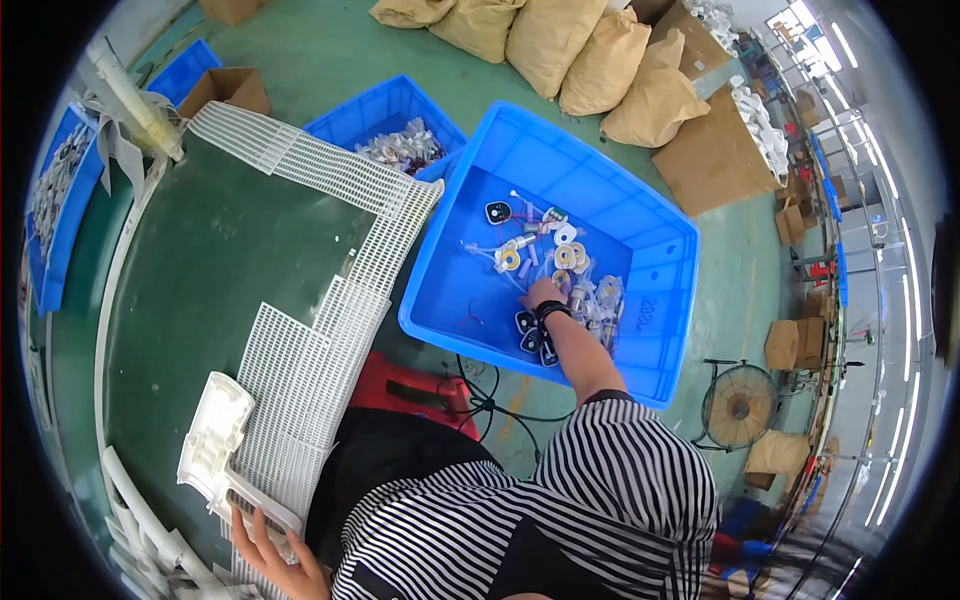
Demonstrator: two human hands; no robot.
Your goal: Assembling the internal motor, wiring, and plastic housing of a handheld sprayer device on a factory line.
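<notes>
A white plastic housing half (215, 440) with a long handle lies on the white grid matting at the near left. My left hand (285, 568) is at the end of that handle, fingers apart and stretched, the tips at its edge. To the right, my right arm reaches down into a large blue bin (625, 165). My right hand (541, 294) is among small parts there, its fingers mostly hidden. Around it lie clear plastic assemblies with metal cylinders (605, 305), several white and yellow rings (565, 256), and black-and-white square pieces (530, 330). Another black-and-white square piece (497, 212) with red wire lies farther back.
The white grid matting (290, 360) runs along the green worktable (210, 260). Behind it is a smaller blue bin (375, 105) of clear parts. A red stool (405, 390), black cables (487, 405) and a fan (740, 405) stand low. Tan sacks (555, 45) line the back.
</notes>
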